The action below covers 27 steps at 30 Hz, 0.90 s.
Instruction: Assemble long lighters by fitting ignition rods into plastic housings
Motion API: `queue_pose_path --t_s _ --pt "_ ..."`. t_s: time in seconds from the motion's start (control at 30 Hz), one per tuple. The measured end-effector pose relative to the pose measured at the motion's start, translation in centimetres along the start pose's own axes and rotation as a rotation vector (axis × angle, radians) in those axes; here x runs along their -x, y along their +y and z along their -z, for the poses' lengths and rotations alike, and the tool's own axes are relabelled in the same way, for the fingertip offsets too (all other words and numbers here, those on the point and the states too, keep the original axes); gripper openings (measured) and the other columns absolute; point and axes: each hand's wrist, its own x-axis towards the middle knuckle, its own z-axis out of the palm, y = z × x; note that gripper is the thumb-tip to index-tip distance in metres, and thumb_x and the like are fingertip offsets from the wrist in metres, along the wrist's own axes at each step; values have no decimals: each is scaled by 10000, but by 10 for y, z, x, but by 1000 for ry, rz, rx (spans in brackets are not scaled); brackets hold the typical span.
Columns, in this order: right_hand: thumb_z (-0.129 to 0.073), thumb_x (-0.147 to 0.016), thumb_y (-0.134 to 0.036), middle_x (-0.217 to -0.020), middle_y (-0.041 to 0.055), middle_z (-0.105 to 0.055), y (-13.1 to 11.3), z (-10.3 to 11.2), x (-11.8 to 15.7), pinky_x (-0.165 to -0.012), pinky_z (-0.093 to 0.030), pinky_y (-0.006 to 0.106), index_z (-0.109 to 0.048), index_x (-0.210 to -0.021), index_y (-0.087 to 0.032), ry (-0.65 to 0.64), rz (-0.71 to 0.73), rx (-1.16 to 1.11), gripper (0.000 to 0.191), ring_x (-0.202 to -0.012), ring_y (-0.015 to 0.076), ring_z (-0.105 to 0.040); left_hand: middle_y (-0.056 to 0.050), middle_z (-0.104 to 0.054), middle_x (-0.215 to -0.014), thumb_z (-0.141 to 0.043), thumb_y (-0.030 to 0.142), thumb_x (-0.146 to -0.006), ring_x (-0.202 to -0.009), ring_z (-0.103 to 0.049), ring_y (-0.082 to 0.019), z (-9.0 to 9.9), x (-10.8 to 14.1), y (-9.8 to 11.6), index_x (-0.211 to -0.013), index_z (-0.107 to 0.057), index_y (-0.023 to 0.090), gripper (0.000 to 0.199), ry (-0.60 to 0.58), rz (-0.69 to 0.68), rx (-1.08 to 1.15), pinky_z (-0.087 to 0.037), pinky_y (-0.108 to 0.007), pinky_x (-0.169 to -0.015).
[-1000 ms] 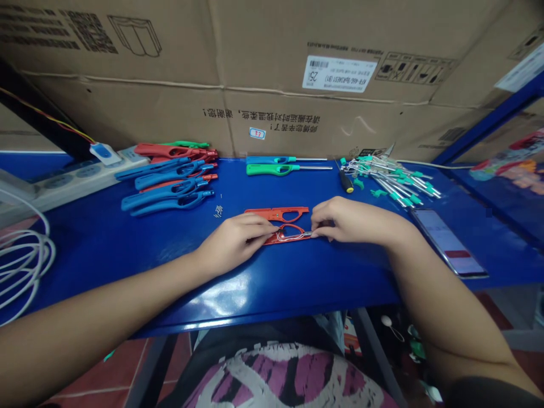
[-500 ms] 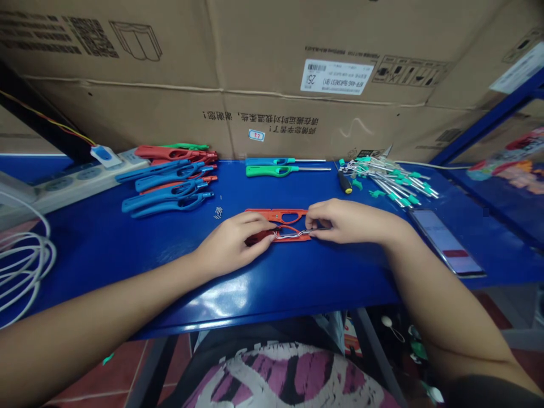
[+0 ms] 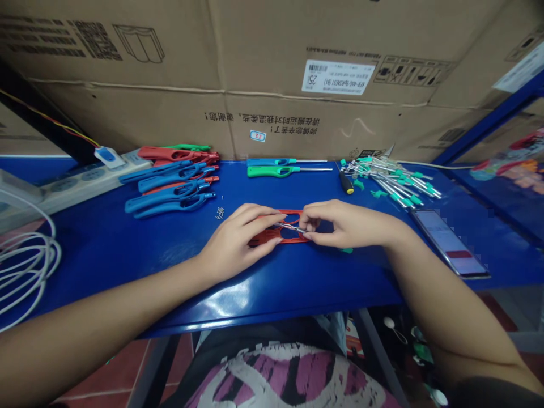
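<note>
Two orange lighter casing halves [image 3: 293,240] lie side by side on the blue tabletop, partly under my hands. My left hand [image 3: 250,232] grips the left end of the casing between thumb and fingers. White wires [image 3: 280,225] run from beneath its fingertips to a thin metal rod [image 3: 300,230]. My right hand [image 3: 325,224] pinches that rod near its end, over the casing's right part. A small green piece [image 3: 347,250] shows just below the right hand. Both hands hide much of the casing and whatever sits inside it.
Blue and red lighter casings [image 3: 174,198] are piled at left, beside a power strip [image 3: 68,181]. A green lighter [image 3: 272,170] lies at the back. A screwdriver [image 3: 346,182], metal rods with green parts [image 3: 395,184] and a phone [image 3: 450,243] are at right. Small metal pieces [image 3: 220,212] lie left of centre.
My left fingers have shifted right over the casing and wires. The rod in my right hand now points further left and tilts. A green piece has come into sight below my right hand.
</note>
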Motion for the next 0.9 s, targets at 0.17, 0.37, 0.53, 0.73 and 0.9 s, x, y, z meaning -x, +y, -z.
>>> queue_pose_path --t_s 0.17,0.37,0.53,0.73,0.9 --pt "-576 -925 -203 -940 45 -649 -6 -9 -5 -728 -501 259 -610 -1013 -161 19 34 -118 103 -791 134 -598 -85 -741 -1144 -687 233 -937 -1069 -646 -223 -1 -1 3 -1217 -682 210 281 66 -74 23 -527 -392 -939" --pt "-573 -951 -214 -933 43 -641 -8 -13 -7 -724 -497 256 -640 -1035 -156 48 116 -170 122 -790 127 -592 -52 -773 -988 -726 228 -909 -930 -664 -191 1 -3 7 -1112 -722 206 205 151 -103 41 -539 -350 -853" --pt "-589 -959 -235 -977 61 -656 -10 -14 -8 -750 -513 264 -669 -1058 -144 45 133 -210 157 -789 124 -610 -50 -776 -949 -742 199 -892 -888 -666 -183 3 -4 9 -1050 -735 199 158 188 -112 79 -539 -338 -829" --pt "-612 -961 -275 -984 67 -671 -8 -15 -9 -760 -521 260 -694 -1062 -148 55 104 -242 182 -811 133 -652 -45 -779 -919 -727 170 -894 -853 -668 -175 3 -4 10 -1020 -749 202 132 195 -104 117 -537 -328 -807" --pt "-567 -987 -302 -889 40 -669 -8 -16 -10 -675 -485 231 -642 -1034 -149 27 81 -206 177 -722 113 -620 -41 -778 -891 -730 169 -888 -817 -672 -170 3 -4 11 -1004 -754 202 123 198 -94 147 -535 -323 -792"
